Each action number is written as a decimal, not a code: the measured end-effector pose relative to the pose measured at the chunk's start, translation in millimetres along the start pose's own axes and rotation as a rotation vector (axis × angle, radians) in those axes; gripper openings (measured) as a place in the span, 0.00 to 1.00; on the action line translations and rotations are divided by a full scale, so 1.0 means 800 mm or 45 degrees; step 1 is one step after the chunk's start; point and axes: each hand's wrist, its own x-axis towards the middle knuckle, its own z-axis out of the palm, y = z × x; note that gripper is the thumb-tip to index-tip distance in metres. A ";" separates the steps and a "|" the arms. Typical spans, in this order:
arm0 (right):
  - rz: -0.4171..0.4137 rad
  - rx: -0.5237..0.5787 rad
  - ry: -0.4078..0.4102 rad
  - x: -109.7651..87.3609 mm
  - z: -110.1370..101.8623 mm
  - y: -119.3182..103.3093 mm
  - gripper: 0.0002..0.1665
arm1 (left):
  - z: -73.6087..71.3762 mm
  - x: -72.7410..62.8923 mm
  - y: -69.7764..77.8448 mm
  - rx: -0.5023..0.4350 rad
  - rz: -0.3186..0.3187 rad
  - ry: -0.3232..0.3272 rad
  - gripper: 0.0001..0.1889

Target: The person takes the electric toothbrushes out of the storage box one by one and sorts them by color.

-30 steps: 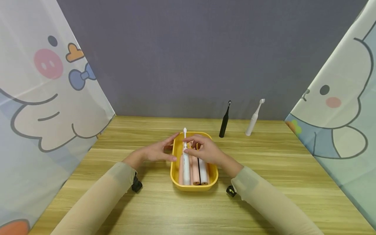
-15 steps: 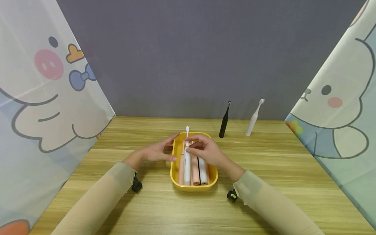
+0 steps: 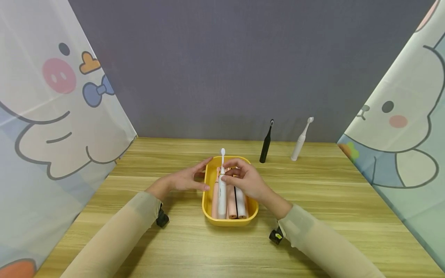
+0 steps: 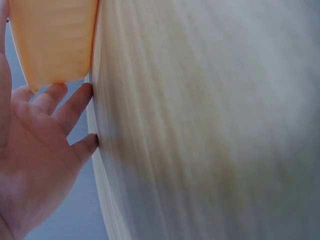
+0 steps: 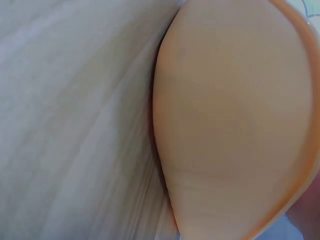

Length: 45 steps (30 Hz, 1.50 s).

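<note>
My right hand (image 3: 246, 179) reaches into the yellow bin (image 3: 206, 208) from the right. Its thumb and fingertips pinch a white electric toothbrush (image 3: 222, 200) near the neck. The brush head shows above the far rim, and the handle lies lengthwise in the bin. Beside it are a pink electric toothbrush (image 3: 214, 200), another pink handle (image 3: 232, 206) and a white handle (image 3: 240, 204), partly hidden by the right hand. My left hand (image 3: 185, 179) rests against the bin's left side with fingers spread. In the left wrist view, fingertips touch the bin's outer wall (image 4: 55, 40).
A black electric toothbrush (image 3: 265, 146) and a white upright electric toothbrush (image 3: 299, 144) stand at the back right of the wooden table (image 3: 167, 239). Behind them rises a grey panel (image 3: 222, 77). Cartoon-printed cloths (image 3: 38, 127) flank the table.
The white toothbrush in my right hand has shifted slightly right, its head a little farther up in view. My right wrist has turned slightly; the left hand has stayed in place.
</note>
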 end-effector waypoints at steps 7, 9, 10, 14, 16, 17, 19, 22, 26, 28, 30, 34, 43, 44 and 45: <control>-0.002 0.006 -0.010 -0.003 0.001 -0.005 0.33 | 0.000 -0.001 0.002 -0.008 -0.003 -0.001 0.64; 0.007 0.003 -0.044 -0.004 0.000 -0.006 0.30 | 0.000 -0.001 0.003 -0.006 -0.001 0.000 0.64; 0.011 0.002 -0.063 -0.005 0.000 -0.005 0.29 | 0.000 -0.001 0.003 -0.004 -0.003 0.001 0.64; 0.035 0.021 -0.150 -0.008 -0.003 -0.004 0.26 | 0.000 -0.002 0.002 -0.011 -0.005 0.001 0.64; 0.064 0.057 -0.209 -0.009 -0.004 -0.003 0.27 | 0.000 -0.002 0.002 -0.015 -0.011 0.002 0.64; 0.084 0.068 -0.234 -0.010 -0.004 -0.003 0.27 | 0.000 -0.002 0.002 -0.016 -0.014 0.002 0.64; 0.121 0.090 -0.288 -0.012 -0.005 -0.002 0.30 | 0.000 -0.003 0.002 -0.019 -0.009 -0.001 0.64; 0.166 0.094 -0.334 -0.014 -0.005 -0.003 0.33 | 0.000 -0.002 0.001 -0.021 -0.003 -0.003 0.64; 0.196 0.039 -0.355 -0.015 -0.005 -0.005 0.36 | 0.000 -0.002 0.001 -0.013 0.000 0.002 0.64; 0.211 0.011 -0.356 -0.015 -0.004 -0.005 0.36 | 0.001 -0.003 0.002 -0.009 0.003 0.005 0.64; 0.227 0.008 -0.359 -0.016 -0.004 -0.006 0.36 | 0.001 -0.004 0.003 -0.008 0.000 0.006 0.64; 0.245 0.022 -0.363 -0.018 -0.003 -0.008 0.36 | 0.001 -0.004 0.003 -0.019 -0.007 0.008 0.64; 0.144 -0.022 -0.295 -0.021 -0.002 -0.009 0.33 | -0.001 -0.003 -0.001 0.014 0.009 0.008 0.64; 0.128 -0.005 -0.282 -0.020 -0.002 -0.009 0.33 | -0.001 -0.003 -0.001 0.014 0.011 0.008 0.64; 0.117 0.020 -0.272 -0.020 -0.003 -0.009 0.33 | -0.001 -0.003 -0.001 0.014 0.012 0.006 0.64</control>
